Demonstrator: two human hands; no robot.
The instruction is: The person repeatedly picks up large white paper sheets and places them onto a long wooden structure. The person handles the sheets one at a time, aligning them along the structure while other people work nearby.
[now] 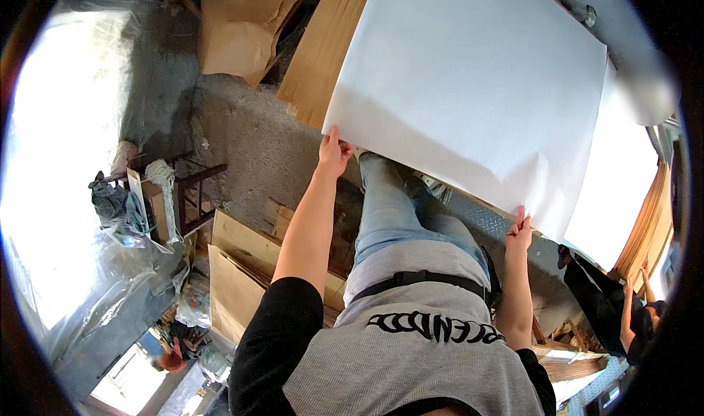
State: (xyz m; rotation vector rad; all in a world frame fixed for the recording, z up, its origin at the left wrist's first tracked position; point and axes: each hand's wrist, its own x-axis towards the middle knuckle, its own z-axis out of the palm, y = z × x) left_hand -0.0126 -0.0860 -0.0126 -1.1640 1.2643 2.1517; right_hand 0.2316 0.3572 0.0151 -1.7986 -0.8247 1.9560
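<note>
Sheet (469,86) atop stack (323,57), before person (411,365)

1 head-worn fisheye view looks steeply down, the wearer's torso (403,368) close at lower centre, white sheet (469,86) beyond, at top.

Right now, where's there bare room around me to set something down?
The white sheet is bare beyond your left hand and right hand. Grey floor shows mostly bare between the crumpled brown paper, the dark wooden frame and your left hand. It's crowded by that frame, with dark plastic, and below, where cardboard sheets lie.
</note>
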